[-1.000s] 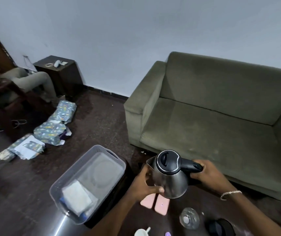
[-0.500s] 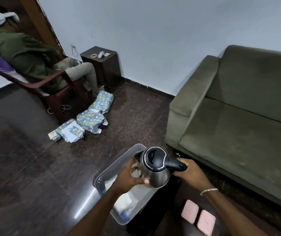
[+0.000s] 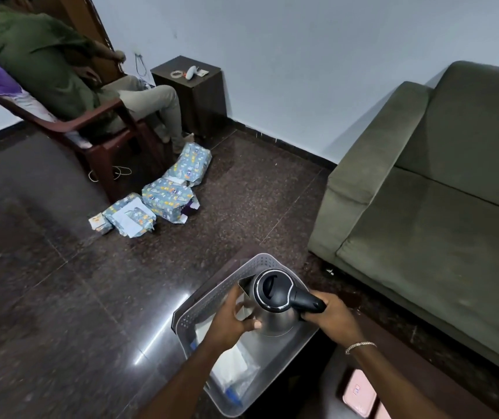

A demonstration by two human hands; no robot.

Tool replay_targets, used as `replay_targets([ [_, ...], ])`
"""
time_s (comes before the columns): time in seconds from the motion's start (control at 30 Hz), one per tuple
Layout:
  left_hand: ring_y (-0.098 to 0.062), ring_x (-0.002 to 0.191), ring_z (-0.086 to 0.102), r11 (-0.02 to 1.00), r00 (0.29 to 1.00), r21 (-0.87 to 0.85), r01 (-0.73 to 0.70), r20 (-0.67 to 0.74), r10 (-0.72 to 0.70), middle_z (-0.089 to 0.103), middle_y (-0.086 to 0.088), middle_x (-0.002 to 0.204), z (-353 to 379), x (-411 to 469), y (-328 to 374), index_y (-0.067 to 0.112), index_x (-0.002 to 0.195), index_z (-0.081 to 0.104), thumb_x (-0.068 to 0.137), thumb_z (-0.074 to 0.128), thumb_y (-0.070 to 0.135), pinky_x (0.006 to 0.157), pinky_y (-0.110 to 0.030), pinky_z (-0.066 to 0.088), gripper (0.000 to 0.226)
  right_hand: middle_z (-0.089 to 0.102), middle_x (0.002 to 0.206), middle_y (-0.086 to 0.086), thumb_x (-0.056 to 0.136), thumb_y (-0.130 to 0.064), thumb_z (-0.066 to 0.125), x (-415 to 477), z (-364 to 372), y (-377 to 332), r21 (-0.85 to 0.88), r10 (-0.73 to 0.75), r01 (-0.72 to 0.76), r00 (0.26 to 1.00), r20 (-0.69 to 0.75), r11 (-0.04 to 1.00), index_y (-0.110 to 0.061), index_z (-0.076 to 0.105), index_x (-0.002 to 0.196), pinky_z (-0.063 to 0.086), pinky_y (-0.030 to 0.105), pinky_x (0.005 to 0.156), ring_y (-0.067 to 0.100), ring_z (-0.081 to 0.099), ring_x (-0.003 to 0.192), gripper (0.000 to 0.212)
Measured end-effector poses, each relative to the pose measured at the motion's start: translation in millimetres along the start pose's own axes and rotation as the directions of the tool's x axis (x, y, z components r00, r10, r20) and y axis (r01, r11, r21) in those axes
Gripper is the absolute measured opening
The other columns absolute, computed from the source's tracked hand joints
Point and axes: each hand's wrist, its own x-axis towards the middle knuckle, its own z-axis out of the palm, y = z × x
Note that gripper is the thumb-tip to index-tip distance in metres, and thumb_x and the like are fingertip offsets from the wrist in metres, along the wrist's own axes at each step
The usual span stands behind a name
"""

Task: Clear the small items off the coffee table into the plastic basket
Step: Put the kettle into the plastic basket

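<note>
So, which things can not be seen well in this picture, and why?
Head view only:
- Whether the kettle already rests on the basket floor: its body and the left hand cover the base.
- Right hand fingers: wrapped under the handle.
- White items in the basket: too blurred to name.
- Pink items: cut off by the bottom edge.
- Coffee table: mostly out of frame.

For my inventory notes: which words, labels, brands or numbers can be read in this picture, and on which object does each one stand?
None can be read.
Pink case: a small mark, too blurred to read.
Wrapped parcels: printed pattern only, no legible words.
Kettle: no visible brand.
</note>
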Motion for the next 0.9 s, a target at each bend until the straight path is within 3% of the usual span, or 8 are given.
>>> replay_targets([
  [0.17,-0.011,0.136,0.051,0.999,0.999,0.002,0.042,0.011,-0.042,0.052,0.019,0.148,-5,8,-4,0.044,0.146,0.042,0.068,0.089,0.006,0.112,-0.038,0.046,0.099,0.062,0.077,0.000,0.068,0.002,0.077,9,0,-2,-0.015,0.000,0.000,1.000,0.009,1.000,-0.002,0.068,0.089,0.044,0.035,0.072,0.010,0.054,0.076,0.023],
  [0.3,-0.024,0.140,0.044,0.973,0.985,0.173,0.152,-0.104,-0.136,0.047,-0.003,0.154,-15,-1,-15,0.029,0.155,0.032,0.068,0.094,0.016,0.108,-0.039,0.045,0.107,0.059,0.085,-0.008,0.068,-0.002,0.080,0,9,-7,-0.164,-0.051,0.039,0.996,-0.072,0.986,-0.022,0.062,0.090,0.043,0.036,0.073,0.012,0.054,0.082,0.035],
  [0.4,-0.036,0.133,0.050,0.688,0.963,0.679,0.258,-0.239,-0.126,0.052,-0.017,0.145,-29,-3,-22,0.017,0.152,0.031,0.077,0.087,0.020,0.106,-0.043,0.045,0.094,0.041,0.119,-0.006,0.063,-0.021,0.081,-15,13,-11,-0.444,-0.048,-0.097,0.952,-0.302,0.891,-0.041,0.046,0.131,0.038,0.044,0.088,0.018,0.041,0.106,0.079],
  [0.47,-0.040,0.129,0.050,0.455,0.937,0.819,0.349,-0.298,-0.183,0.053,-0.019,0.140,-36,-9,-30,0.016,0.146,0.031,0.084,0.077,0.019,0.106,-0.046,0.043,0.078,0.037,0.124,-0.001,0.059,-0.021,0.079,-31,23,-8,-0.469,-0.068,-0.186,0.877,-0.475,0.864,-0.040,0.033,0.144,0.041,0.052,0.090,0.026,0.040,0.110,0.098],
  [0.57,-0.041,0.126,0.048,0.230,0.908,0.887,0.400,-0.351,-0.227,0.056,-0.018,0.137,-39,-16,-45,0.013,0.145,0.029,0.086,0.064,0.015,0.108,-0.045,0.041,0.069,0.045,0.117,0.006,0.060,-0.024,0.076,-60,47,-1,-0.401,-0.135,-0.186,0.749,-0.649,0.897,-0.032,0.036,0.144,0.043,0.054,0.085,0.034,0.045,0.103,0.093],
  [0.63,-0.038,0.125,0.048,0.160,0.897,0.893,0.421,-0.383,-0.221,0.057,-0.016,0.137,-40,-16,-54,0.012,0.144,0.034,0.087,0.067,0.020,0.106,-0.043,0.043,0.066,0.049,0.111,0.007,0.063,-0.033,0.068,-76,70,3,-0.386,-0.159,-0.144,0.740,-0.654,0.911,-0.025,0.044,0.141,0.044,0.049,0.080,0.033,0.046,0.097,0.081],
  [0.77,-0.033,0.119,0.052,0.139,0.872,0.871,0.470,-0.436,-0.221,0.067,-0.010,0.126,-38,-11,-58,0.012,0.124,0.057,0.085,0.065,0.022,0.101,-0.037,0.042,0.041,0.052,0.106,0.003,0.065,-0.029,0.069,-98,116,8,-0.395,-0.172,-0.047,0.848,-0.502,0.918,-0.020,0.057,0.128,0.044,0.043,0.075,0.029,0.049,0.090,0.064],
  [0.9,-0.032,0.118,0.059,0.308,0.837,0.788,0.534,-0.438,-0.328,0.072,-0.009,0.117,-39,-8,-44,0.013,0.110,0.068,0.086,0.067,0.027,0.099,-0.035,0.044,0.028,0.055,0.104,-0.002,0.075,-0.016,0.074,-110,142,11,-0.284,-0.125,0.034,0.944,-0.306,0.958,-0.021,0.067,0.106,0.051,0.042,0.086,0.021,0.058,0.094,0.033],
])
